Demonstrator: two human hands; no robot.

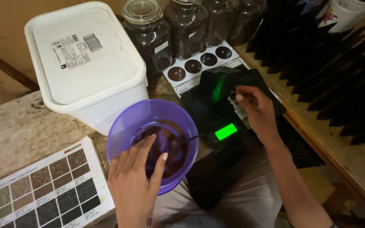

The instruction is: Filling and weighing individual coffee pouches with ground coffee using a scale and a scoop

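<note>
- Lying at the far left on the wooden surface (17, 131) is a colour chart (43, 190) with brown and grey sample squares; it touches nothing.
- Behind it stands a big white tub (85, 63) with its lid closed, just beside the purple bowl (125, 122).
- The left hand (136, 181) holds the bowl by its near rim, fingers curled inside over the dark brown content. The bowl is tilted and hangs partly over the surface edge, so I judge it could tip and spill if this grip loosens.
- A thin spoon handle (189, 138) leans out of the bowl toward the black scale (216, 122) with the green display.
- The right hand (254, 107) pinches a black pouch (250, 82) above the scale; a pull could shift the scale.
- Glass jars (186, 29) of dark beans stand behind.
</note>
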